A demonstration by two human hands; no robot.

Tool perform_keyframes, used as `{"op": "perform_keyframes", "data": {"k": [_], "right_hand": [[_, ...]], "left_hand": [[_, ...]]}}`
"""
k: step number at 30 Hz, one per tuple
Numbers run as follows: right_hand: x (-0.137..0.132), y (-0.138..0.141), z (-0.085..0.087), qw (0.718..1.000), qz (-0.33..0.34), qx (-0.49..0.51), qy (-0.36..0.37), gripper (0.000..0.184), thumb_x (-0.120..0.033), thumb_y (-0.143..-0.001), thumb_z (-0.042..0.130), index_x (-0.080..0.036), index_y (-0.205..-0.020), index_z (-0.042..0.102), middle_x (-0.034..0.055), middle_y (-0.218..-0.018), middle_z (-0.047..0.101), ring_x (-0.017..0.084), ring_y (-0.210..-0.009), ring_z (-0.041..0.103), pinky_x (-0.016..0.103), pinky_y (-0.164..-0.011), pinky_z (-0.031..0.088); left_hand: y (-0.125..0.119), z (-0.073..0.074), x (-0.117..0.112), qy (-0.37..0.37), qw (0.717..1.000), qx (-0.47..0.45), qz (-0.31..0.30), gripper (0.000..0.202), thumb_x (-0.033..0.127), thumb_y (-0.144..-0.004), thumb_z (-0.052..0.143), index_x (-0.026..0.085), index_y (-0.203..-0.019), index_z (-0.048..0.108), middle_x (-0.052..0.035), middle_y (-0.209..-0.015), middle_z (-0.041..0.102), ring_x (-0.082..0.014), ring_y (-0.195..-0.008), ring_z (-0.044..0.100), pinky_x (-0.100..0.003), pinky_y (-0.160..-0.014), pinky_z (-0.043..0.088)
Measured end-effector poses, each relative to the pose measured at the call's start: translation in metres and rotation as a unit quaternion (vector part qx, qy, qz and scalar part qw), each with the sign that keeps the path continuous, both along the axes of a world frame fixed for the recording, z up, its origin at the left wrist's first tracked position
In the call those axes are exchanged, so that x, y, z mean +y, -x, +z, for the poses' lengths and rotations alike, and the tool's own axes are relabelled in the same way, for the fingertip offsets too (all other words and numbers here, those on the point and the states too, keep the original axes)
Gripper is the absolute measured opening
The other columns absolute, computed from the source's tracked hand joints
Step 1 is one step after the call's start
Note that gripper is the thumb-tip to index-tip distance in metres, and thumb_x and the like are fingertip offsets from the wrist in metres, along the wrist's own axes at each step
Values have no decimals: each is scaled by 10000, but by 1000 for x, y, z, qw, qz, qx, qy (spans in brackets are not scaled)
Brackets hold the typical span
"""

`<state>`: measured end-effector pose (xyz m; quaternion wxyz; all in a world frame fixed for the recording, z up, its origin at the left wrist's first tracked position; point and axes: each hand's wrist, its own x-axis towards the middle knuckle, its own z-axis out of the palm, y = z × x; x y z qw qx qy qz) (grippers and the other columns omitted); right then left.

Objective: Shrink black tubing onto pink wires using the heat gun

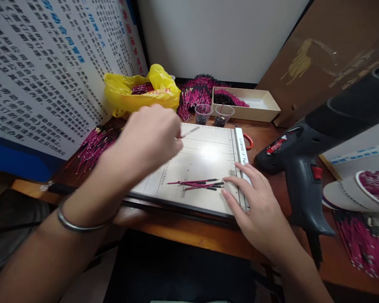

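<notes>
Several red-black wires (197,184) lie left-right beside the flat, released right hand (255,210); left hand (150,139) fingers pinch one blurred wire (191,131)

Little legible print

The poster (50,63) left of the cutting board (196,168) carries dense rows of black and blue characters, too small to read; the board's ruler strip (241,151) bears tiny markings, likewise unreadable.

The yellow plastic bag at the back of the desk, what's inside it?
Through the open top of the yellow plastic bag, a bunch of magenta wire pieces shows. The bag's crumpled sides cover everything lower down, so how full it is can't be seen.
</notes>
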<state>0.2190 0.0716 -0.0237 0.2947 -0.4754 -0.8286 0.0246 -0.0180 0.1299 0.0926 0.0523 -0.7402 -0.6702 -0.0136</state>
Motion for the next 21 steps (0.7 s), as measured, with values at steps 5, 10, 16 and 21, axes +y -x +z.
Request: {"op": "perform_keyframes", "data": {"k": [5, 10, 16, 21], "right_hand": [[-3, 1, 0, 1000, -11, 9, 2, 218, -341, -997, 519, -193, -1115, 628, 134, -1425, 542, 319, -1385, 476, 539, -1117, 479], [-3, 0, 5, 1000, -7, 25, -9, 211, -331, -995, 524, -199, -1121, 630, 134, -1412, 563, 301, -1381, 498, 522, -1117, 494], [1, -2, 8, 999, 7, 28, -33, 202, -306, -977, 560, -200, -1128, 642, 139, -1358, 608, 270, -1303, 578, 481, -1080, 542], [1, 0, 4, 999, -28, 24, -26, 257, -333, -983, 540, -181, -1139, 675, 163, -1370, 598, 290, -1301, 579, 495, -1080, 538]], "left_hand": [[-56, -26, -2, 57, 986, 54, -149, 223, 131, -858, 552, 146, -783, 761, -117, -752, 732, -272, -803, 715, -340, -669, 476], [-38, -40, -12, 90, 981, -18, -169, 171, 235, -893, 612, 170, -924, 767, -112, -942, 760, -306, -950, 697, -387, -779, 505], [2, -64, -21, 55, 961, -227, -151, 237, 319, -932, 616, 189, -1093, 731, -71, -1047, 738, -249, -989, 662, -374, -882, 509], [-4, -66, -40, 0, 936, -325, -137, 215, 307, -961, 544, 221, -969, 741, -48, -978, 746, -231, -939, 671, -375, -858, 525]]}}
